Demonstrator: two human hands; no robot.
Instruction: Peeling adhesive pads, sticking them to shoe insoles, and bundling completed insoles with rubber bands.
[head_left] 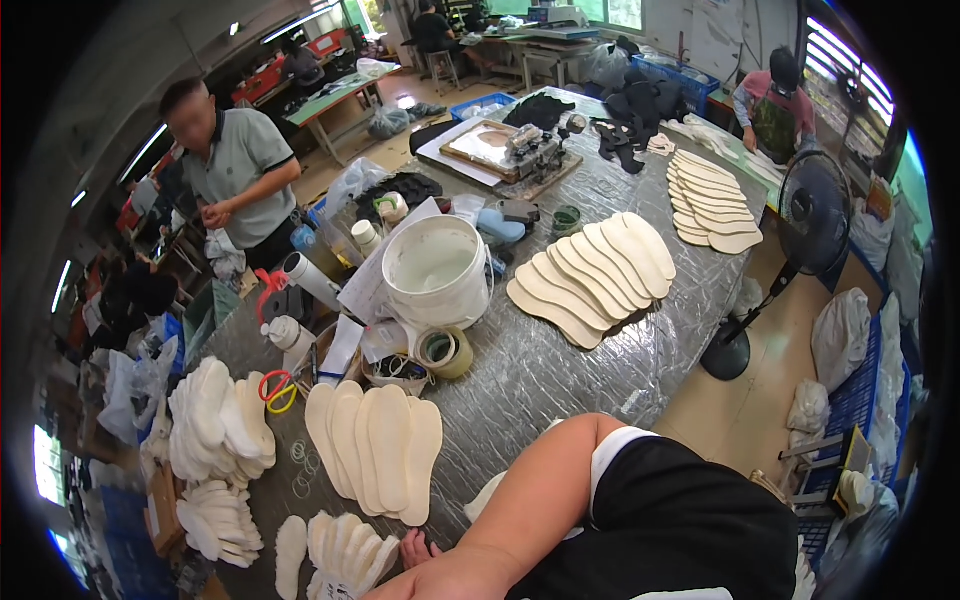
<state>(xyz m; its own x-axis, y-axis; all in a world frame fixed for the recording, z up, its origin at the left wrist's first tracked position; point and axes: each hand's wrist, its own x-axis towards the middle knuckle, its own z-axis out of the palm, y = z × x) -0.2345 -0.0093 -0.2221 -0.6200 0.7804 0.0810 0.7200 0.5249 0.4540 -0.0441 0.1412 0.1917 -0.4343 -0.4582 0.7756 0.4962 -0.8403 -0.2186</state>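
Note:
My right arm (540,490) reaches across from the right to the bottom edge, where the right hand (425,586) is mostly cut off and its fingers are hidden. Beyond that wrist a few fingertips (415,548) show, apparently of my left hand; the rest of it is covered. They lie close to a bundle of fluffy cream insoles (347,550) at the near edge of the table. Left of this bundle is one narrow fluffy insole (290,556). Just above sits a fanned stack of smooth cream insoles (378,448).
White fleece insoles (222,420) pile up at left, near red-and-yellow scissors (278,391). A white bucket (438,275), tape rolls (444,352) and fanned insoles (595,280) occupy the grey table (500,390). A fan (812,215) stands right; one person (240,160) stands left, another (778,115) works back right.

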